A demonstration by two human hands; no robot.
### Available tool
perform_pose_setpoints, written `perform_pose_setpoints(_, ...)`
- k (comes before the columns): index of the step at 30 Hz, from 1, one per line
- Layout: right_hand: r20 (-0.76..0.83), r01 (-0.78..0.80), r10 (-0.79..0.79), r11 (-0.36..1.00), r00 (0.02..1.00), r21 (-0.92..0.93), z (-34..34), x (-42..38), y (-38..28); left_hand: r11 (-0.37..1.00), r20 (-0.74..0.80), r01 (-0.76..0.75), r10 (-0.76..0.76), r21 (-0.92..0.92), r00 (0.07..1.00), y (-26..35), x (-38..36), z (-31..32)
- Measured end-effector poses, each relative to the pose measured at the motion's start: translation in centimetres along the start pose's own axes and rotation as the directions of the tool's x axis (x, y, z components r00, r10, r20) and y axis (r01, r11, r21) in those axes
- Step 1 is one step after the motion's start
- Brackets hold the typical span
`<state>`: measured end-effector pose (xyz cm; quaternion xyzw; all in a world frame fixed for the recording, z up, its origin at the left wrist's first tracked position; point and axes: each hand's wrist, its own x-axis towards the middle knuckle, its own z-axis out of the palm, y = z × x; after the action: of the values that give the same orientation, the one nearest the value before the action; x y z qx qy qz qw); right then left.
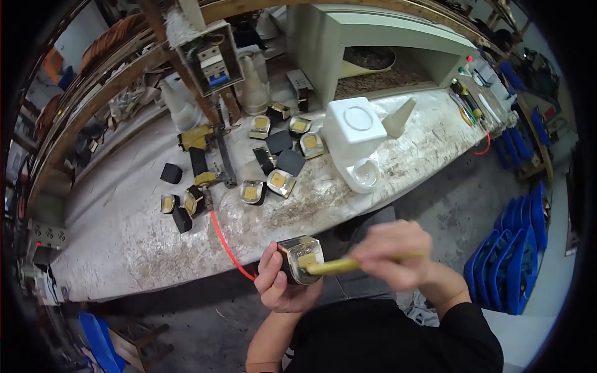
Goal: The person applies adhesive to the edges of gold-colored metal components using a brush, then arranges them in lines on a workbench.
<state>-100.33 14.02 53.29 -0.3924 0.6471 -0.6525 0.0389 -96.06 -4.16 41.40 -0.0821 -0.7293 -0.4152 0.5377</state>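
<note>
Above the bench's front edge, my left hand (281,289) grips a black-and-gold shoe heel (301,256), its pale face with a yellow patch turned toward my right side. My right hand (396,253), blurred by motion, is closed on a yellow-handled brush (336,267). The brush tip touches or nearly touches the heel's face; its bristles do not show clearly. Several similar heels lie farther back on the bench, among them one heel (282,183) face up and a dark one (171,173) at the left.
A white plastic container (357,130) stands on the worn bench (155,261). Left of it lies a yellow-and-black air tool (199,155) with a red hose (224,242) running over the edge. Blue bins (510,261) stand at right; pens and tools (469,102) lie far right.
</note>
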Motion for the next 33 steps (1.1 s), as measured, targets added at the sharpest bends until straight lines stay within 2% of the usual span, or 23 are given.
perform_pose_setpoints(4, 0.135, 0.107, -0.113, 0.993, 0.984, 0.055, 0.3, 1.7, -0.2, 0.986, 0.042, 0.043, -0.037, -0.163, 0.998, -0.6, 0.9, -1.3)
perform_pose_setpoints(5, 0.146, 0.102, -0.111, 0.992, 0.983, 0.070, 0.6, 1.9, 0.0, 0.988, 0.038, 0.049, -0.044, -0.146, 0.998, -0.6, 0.9, -2.1)
perform_pose_setpoints(9, 0.274, 0.210, -0.228, 0.973, 0.934, 0.096, 0.7, 4.2, 1.4, 0.888, 0.228, 0.219, -0.133, -0.406, 0.964, -0.8, 2.0, -5.0)
perform_pose_setpoints(10, 0.300, 0.215, -0.240, 0.970, 0.923, 0.114, 0.9, 5.1, 1.6, 0.898, 0.203, 0.209, -0.139, -0.387, 0.969, -1.0, 2.5, -5.6)
perform_pose_setpoints(14, 0.284, 0.203, -0.205, 0.978, 0.937, 0.037, 1.7, 6.2, 0.8, 0.720, 0.344, 0.426, -0.270, -0.548, 0.899, -0.5, 4.0, -8.1)
perform_pose_setpoints(17, 0.371, 0.217, -0.245, 0.969, 0.896, 0.116, 2.0, 7.0, -0.2, 0.682, 0.398, 0.490, -0.304, -0.543, 0.865, -0.5, 5.0, -9.6)
perform_pose_setpoints(19, 0.445, 0.194, -0.259, 0.963, 0.857, 0.187, 2.3, 6.7, -0.5, 0.618, 0.466, 0.575, -0.352, -0.536, 0.812, -0.2, 4.7, -10.5)
perform_pose_setpoints(20, 0.442, 0.186, -0.252, 0.965, 0.861, 0.186, 2.4, 6.3, -0.5, 0.612, 0.471, 0.582, -0.356, -0.535, 0.807, 0.0, 4.6, -10.9)
perform_pose_setpoints(24, 0.485, 0.163, -0.248, 0.964, 0.838, 0.210, 3.3, 6.6, 0.6, 0.444, 0.563, 0.666, -0.357, -0.600, 0.745, -0.5, 5.1, -11.7)
perform_pose_setpoints(25, 0.492, 0.154, -0.244, 0.964, 0.836, 0.215, 3.5, 6.8, 0.9, 0.442, 0.558, 0.668, -0.368, -0.599, 0.744, -0.4, 4.8, -11.9)
perform_pose_setpoints(29, 0.525, 0.159, -0.231, 0.971, 0.819, 0.178, 3.5, 7.7, 1.2, 0.214, 0.618, 0.734, -0.419, -0.645, 0.665, -0.3, 4.4, -12.4)
perform_pose_setpoints(31, 0.557, 0.208, -0.267, 0.964, 0.787, 0.167, 3.3, 9.3, 0.9, 0.218, 0.607, 0.726, -0.424, -0.652, 0.672, -0.8, 4.6, -12.5)
perform_pose_setpoints(33, 0.570, 0.262, -0.294, 0.955, 0.767, 0.140, 3.3, 9.3, -0.1, 0.177, 0.643, 0.763, -0.439, -0.622, 0.627, -0.4, 4.4, -13.3)
